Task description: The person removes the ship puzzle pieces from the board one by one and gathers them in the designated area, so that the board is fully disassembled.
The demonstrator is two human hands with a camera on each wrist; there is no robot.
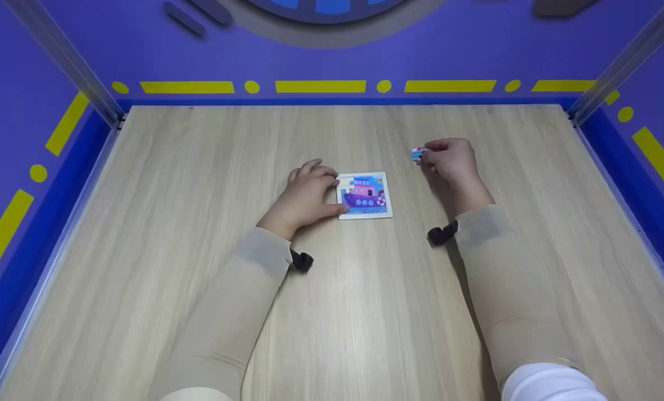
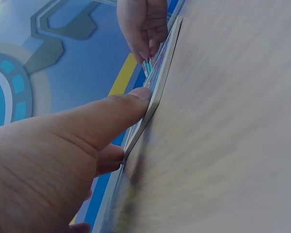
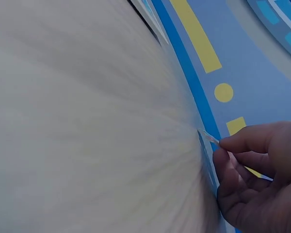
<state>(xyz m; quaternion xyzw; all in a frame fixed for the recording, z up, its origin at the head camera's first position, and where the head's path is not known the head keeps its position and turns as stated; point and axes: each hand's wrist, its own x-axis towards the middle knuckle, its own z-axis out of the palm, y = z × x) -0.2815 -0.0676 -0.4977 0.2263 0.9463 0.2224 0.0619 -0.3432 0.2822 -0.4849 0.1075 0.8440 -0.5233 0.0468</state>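
Note:
A square jigsaw puzzle in a white frame shows a purple and pink ship, with a pale patch at its upper left. My left hand holds the frame along its left side, thumb on the lower left corner and fingers by the upper left one. In the left wrist view the thumb lies over the frame's edge. Right of the puzzle and farther back, my right hand pinches a small colourful puzzle piece between thumb and fingers. In the right wrist view that piece appears thin and edge-on.
The wood-grain tabletop spreads around both arms. Purple-blue panels with yellow markings stand along its back and sides. A small black device sits at the right wrist, and another black device at the left.

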